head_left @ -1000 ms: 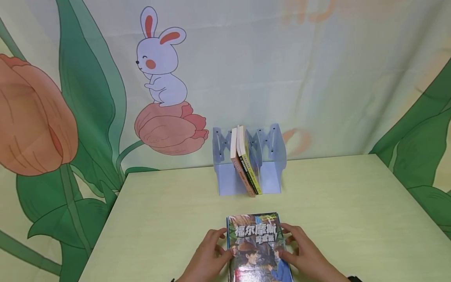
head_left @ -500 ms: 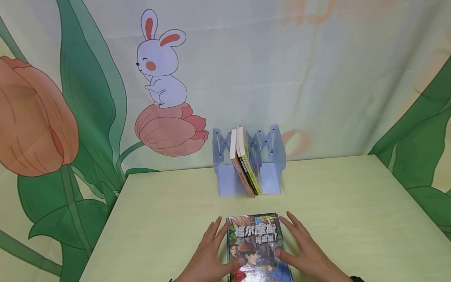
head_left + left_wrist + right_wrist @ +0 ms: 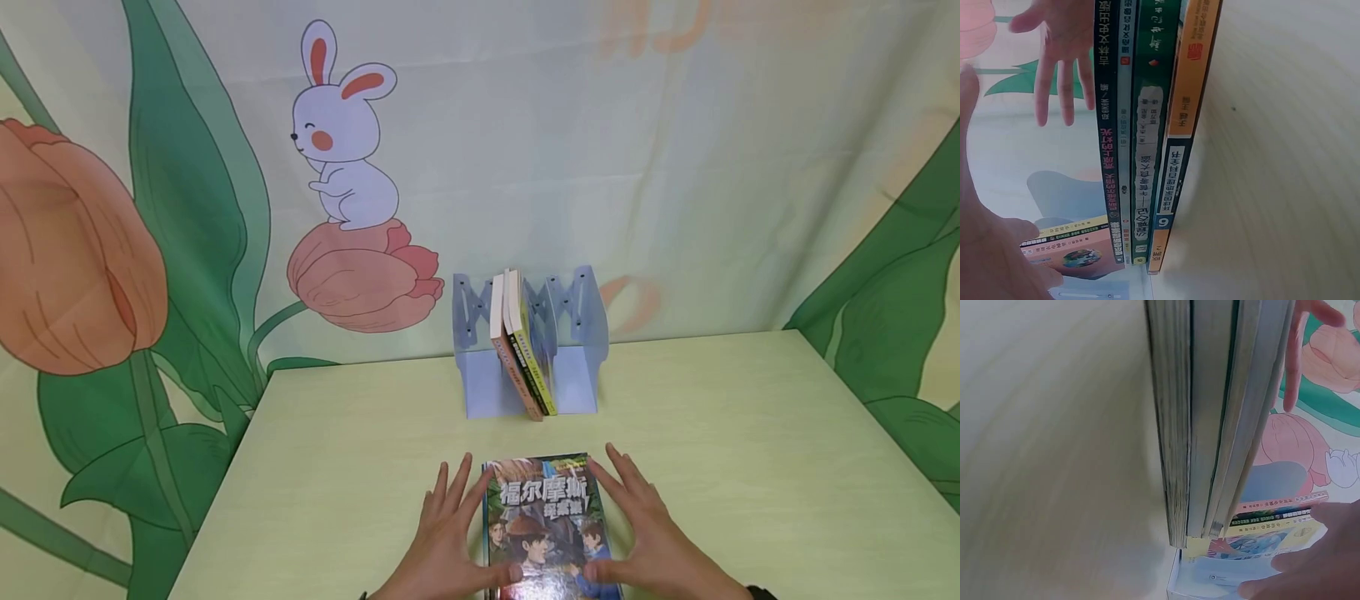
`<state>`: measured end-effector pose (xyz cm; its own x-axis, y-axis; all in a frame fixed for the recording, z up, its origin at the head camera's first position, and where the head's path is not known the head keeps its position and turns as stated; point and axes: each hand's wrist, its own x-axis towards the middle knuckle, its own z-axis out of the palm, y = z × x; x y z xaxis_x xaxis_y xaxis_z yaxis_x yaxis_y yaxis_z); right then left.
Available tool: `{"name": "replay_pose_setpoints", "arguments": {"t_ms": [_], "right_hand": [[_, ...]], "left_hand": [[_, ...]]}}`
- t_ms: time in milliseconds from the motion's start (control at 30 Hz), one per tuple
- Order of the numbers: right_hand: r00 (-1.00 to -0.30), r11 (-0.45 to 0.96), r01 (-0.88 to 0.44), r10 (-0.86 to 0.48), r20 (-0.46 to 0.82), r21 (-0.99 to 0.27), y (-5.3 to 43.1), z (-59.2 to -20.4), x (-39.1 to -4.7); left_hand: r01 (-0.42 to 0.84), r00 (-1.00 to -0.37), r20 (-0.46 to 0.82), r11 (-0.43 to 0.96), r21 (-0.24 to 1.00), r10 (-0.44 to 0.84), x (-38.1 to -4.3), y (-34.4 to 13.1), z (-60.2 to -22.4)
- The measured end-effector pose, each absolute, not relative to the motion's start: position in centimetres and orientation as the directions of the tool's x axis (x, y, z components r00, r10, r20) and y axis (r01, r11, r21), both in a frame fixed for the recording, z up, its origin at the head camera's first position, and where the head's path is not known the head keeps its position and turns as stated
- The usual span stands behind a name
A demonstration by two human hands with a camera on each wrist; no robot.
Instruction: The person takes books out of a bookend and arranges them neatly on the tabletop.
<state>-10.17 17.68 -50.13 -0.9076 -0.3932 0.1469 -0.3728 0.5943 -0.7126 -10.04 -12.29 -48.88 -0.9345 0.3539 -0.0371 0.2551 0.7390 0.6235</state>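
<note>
A stack of several books (image 3: 536, 533) lies flat on the table near its front. Its top cover shows cartoon figures and silver Chinese characters. My left hand (image 3: 450, 533) is at the stack's left side, fingers spread and straight, thumb over the cover. My right hand (image 3: 648, 537) mirrors it on the right, thumb extended over the cover's edge. The left wrist view shows the spines (image 3: 1147, 156), green, orange and dark, with my left hand (image 3: 997, 244) beside them. Page edges (image 3: 1210, 425) face the right wrist camera, near my right hand (image 3: 1316, 562).
Behind the stack, a light blue book rack (image 3: 577, 375) stands against the printed curtain (image 3: 525, 125). In it, 3 books (image 3: 525, 350) lean to the left at the top. The pale table (image 3: 735, 433) extends on both sides.
Both hands have loosened from the stack's sides. Their fingers have straightened and spread, and both thumbs have shifted lower on the cover. The stack has stayed in place.
</note>
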Motion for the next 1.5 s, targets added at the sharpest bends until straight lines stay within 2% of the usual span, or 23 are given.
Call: {"name": "replay_pose_setpoints", "arguments": {"t_ms": [133,467,733,1133,1500], "right_hand": [[-0.904,0.592,-0.381,-0.4,0.152,-0.71,17.6,-50.2,-10.1],[-0.915,0.617,-0.374,-0.369,0.165,-0.692,17.4,-50.1,-10.2],[-0.908,0.623,-0.407,-0.352,0.226,-0.667,17.8,-49.8,-10.6],[-0.9,0.607,-0.431,-0.341,0.271,-0.668,18.2,-48.4,-11.2],[-0.9,0.609,-0.433,-0.329,0.285,-0.664,18.5,-47.5,-11.0]], "left_hand": [[0.266,-0.931,-0.018,0.714,0.647,0.363,-10.0,-12.3,-48.9],[0.194,-0.943,-0.066,0.7,0.687,0.327,-9.9,-12.1,-48.5],[0.199,-0.941,-0.058,0.685,0.701,0.333,-10.0,-12.2,-48.3],[0.282,-0.937,0.081,0.598,0.75,0.341,-11.5,-12.1,-47.2],[0.315,-0.932,0.149,0.538,0.782,0.33,-12.9,-11.5,-45.6]]}}
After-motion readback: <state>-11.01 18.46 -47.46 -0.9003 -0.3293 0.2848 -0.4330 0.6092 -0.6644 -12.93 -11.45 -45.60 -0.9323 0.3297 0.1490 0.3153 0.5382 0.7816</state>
